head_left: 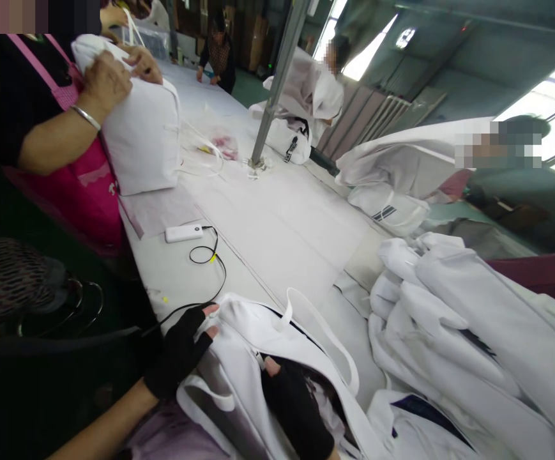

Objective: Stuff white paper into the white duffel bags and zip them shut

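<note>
A white bag [243, 326] with white strap handles [325, 326] lies at the table's near edge, its long zipped top partly open. My left hand [184, 345], in a black fingerless glove, grips the far end of the bag; thumb and fingertip press on the fabric. At the opening, my right hand [291, 399], gloved the same way, is closed with its thumb against a small white zipper pull [258, 360]. Its other fingers are hidden. Crumpled pale lining or filling [327, 406] shows inside the bag.
White bags [449, 319] are heaped on the right. A power bank [184, 233] with a black cable [224, 275] lies ahead on the table [287, 223]. A metal post [277, 89] rises beyond. At left, a co-worker's hands [107, 80] hold another white bag [143, 137]; other people stand farther off.
</note>
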`<action>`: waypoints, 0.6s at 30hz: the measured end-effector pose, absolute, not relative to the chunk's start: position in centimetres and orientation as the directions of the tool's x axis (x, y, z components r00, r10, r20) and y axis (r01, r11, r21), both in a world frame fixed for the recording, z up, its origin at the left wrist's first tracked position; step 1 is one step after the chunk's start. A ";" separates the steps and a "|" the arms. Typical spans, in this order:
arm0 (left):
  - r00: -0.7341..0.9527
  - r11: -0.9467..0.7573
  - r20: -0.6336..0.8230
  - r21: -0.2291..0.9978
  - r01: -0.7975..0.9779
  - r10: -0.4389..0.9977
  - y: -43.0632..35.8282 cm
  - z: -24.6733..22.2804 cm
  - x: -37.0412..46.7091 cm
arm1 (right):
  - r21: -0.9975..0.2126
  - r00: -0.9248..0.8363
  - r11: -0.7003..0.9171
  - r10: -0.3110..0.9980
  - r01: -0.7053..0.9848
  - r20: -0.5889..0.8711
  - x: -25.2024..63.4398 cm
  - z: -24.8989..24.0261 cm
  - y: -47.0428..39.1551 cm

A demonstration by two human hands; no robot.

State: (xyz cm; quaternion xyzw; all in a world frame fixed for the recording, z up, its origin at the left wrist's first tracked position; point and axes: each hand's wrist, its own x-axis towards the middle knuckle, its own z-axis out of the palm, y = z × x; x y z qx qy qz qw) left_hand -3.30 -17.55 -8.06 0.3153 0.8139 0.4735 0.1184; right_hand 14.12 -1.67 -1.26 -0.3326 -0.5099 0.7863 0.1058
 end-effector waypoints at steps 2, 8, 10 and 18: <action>-0.691 0.300 0.206 0.789 0.537 0.692 -17.4 -6.2 -2.5 | -0.926 -0.777 -0.309 0.521 0.215 -0.354 14.0 -0.8 -1.9; -0.125 -0.053 0.289 0.538 0.842 0.949 -15.0 -3.9 -3.0 | -0.798 -0.809 0.404 0.564 0.447 -0.168 13.4 -1.4 -1.8; -0.021 -0.121 0.270 0.497 0.859 0.963 -13.8 -3.0 -3.5 | -0.549 -0.851 0.684 0.515 0.480 -0.102 13.1 -0.6 -1.6; 0.138 -0.272 0.361 0.353 0.895 0.922 -11.6 -3.4 -3.6 | -0.169 -0.893 0.898 0.352 0.407 -0.281 11.0 4.9 -0.9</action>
